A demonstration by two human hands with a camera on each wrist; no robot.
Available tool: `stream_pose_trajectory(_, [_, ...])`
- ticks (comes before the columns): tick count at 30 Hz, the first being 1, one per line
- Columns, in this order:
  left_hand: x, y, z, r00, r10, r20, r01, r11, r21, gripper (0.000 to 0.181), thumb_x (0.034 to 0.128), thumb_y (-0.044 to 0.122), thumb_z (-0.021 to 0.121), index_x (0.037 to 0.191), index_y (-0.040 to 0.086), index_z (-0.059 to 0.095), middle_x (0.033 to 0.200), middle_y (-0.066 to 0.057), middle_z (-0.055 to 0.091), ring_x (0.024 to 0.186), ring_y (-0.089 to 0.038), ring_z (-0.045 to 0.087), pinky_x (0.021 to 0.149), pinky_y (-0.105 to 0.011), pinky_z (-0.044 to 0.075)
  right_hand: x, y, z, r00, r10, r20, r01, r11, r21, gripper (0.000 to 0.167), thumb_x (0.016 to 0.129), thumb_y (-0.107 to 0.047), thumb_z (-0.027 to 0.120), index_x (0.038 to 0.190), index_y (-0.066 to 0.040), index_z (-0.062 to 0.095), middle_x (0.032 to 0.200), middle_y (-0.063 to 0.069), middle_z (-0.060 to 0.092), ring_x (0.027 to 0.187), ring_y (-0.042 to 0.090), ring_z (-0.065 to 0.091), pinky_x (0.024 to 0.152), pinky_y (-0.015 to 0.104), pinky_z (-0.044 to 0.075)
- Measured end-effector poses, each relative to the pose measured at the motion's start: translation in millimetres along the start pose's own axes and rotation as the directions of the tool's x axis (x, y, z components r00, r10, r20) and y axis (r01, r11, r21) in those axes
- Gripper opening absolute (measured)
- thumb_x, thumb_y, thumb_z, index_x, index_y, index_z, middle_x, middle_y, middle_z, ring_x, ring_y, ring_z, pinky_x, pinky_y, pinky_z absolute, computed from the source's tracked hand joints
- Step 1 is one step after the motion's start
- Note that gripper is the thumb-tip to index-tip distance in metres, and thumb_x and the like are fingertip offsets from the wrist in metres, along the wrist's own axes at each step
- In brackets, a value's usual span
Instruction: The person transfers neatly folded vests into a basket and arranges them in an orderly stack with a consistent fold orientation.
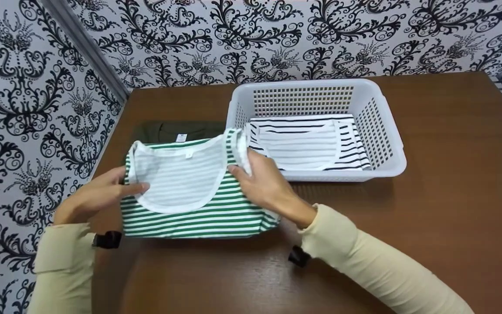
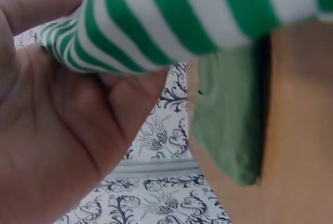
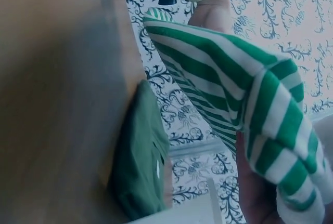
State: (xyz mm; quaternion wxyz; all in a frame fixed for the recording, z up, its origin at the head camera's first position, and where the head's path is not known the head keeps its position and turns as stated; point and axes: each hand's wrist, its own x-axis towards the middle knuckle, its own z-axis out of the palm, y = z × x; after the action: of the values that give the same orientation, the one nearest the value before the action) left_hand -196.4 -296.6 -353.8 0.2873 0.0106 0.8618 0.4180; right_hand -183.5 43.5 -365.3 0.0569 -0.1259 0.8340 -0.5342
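A folded green-and-white striped shirt with a white neckline is held up off the table by both hands. At its left edge, my left hand grips the cloth, thumb on the front and the other fingers behind. My right hand pinches the right shoulder edge, its thumb on top. Below and behind the striped shirt lies a folded dark green shirt with a white label, partly covered from the head view. In the left wrist view, the striped cloth rests across the fingers.
Behind and to the right stands a white plastic basket. Inside it lies a folded white shirt with dark stripes. The brown table meets patterned walls at the back and left.
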Motion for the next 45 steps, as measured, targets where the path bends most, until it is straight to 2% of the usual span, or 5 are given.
stream_pose_trajectory(3, [3.0, 8.0, -0.8, 1.0, 0.004, 0.009, -0.005, 0.999, 0.036, 0.096, 0.0915, 0.056, 0.06, 0.157, 0.004, 0.013, 0.162, -0.022, 0.016, 0.148, -0.046, 0.011, 0.112, -0.072, 0.007, 1.1, 0.8, -8.5, 1.0, 0.026, -0.01, -0.026, 1.0, 0.012, 0.022, 0.099, -0.019, 0.059, 0.119, -0.011, 0.063, 0.087, 0.004, 0.063, 0.069, 0.016, 0.053, 0.062, 0.033, 0.05])
stream_pose_trajectory(6, [6.9, 15.6, -0.7, 0.999, 0.049, 0.013, -0.05, 0.996, 0.074, 0.089, 0.0921, 0.056, 0.059, 0.156, 0.008, 0.02, 0.163, -0.018, 0.017, 0.149, -0.043, 0.011, 0.113, -0.07, 0.008, 1.8, 2.1, -16.5, 0.999, 0.021, -0.026, -0.021, 1.0, 0.008, 0.026, 0.099, -0.018, 0.06, 0.123, -0.01, 0.062, 0.101, 0.004, 0.068, 0.081, 0.018, 0.06, 0.075, 0.034, 0.053])
stream_pose_trajectory(16, [23.9, 40.6, 4.3, 0.993, 0.122, 0.001, -0.122, 0.992, 0.018, 0.073, 0.091, 0.049, 0.065, 0.148, 0.012, 0.039, 0.151, -0.009, 0.044, 0.142, -0.033, 0.035, 0.117, -0.06, 0.017, 2.2, 0.5, -47.2, 0.996, 0.089, 0.005, -0.089, 0.995, 0.044, 0.029, 0.101, -0.02, 0.057, 0.128, -0.012, 0.059, 0.106, 0.003, 0.068, 0.082, 0.021, 0.063, 0.073, 0.035, 0.056])
stream_pose_trajectory(26, [36.4, 57.8, 9.1, 0.987, 0.161, -0.019, -0.16, 0.987, 0.012, 0.059, 0.0907, 0.042, 0.069, 0.138, 0.013, 0.049, 0.126, -0.007, 0.063, 0.118, -0.025, 0.057, 0.109, -0.047, 0.038, 3.6, 4.2, -68.9, 0.993, 0.117, -0.014, -0.116, 0.993, 0.019, 0.027, 0.101, -0.021, 0.057, 0.126, -0.01, 0.06, 0.106, 0.004, 0.07, 0.087, 0.02, 0.066, 0.081, 0.033, 0.055])
stream_pose_trajectory(45, [54.1, 79.6, 22.3, 0.966, 0.258, -0.017, -0.259, 0.965, -0.036, 0.048, 0.0882, 0.024, 0.075, 0.126, 0.001, 0.057, 0.11, -0.012, 0.07, 0.098, -0.022, 0.067, 0.089, -0.028, 0.052, 1.3, 11.3, -102.6, 0.98, 0.198, -0.007, -0.196, 0.976, 0.096, 0.034, 0.102, -0.022, 0.055, 0.132, -0.008, 0.055, 0.106, 0.009, 0.071, 0.08, 0.023, 0.071, 0.072, 0.035, 0.059])
